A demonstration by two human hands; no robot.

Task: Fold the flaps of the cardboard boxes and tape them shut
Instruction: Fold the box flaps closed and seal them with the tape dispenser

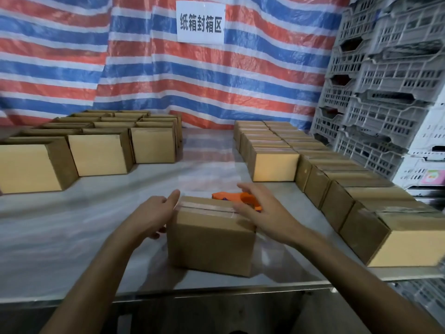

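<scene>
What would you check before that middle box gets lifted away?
1. Top flaps of the middle box folded flat: ok.
2. Tape strip laid along the top seam: ok.
3. The strip's ends pressed down the sides: cannot tell.
4. Orange tape dispenser out of the hands, lying behind the box: ok.
5. Left hand and right hand at opposite sides of the box: ok.
6. Firm hold on the box: cannot tell.
</scene>
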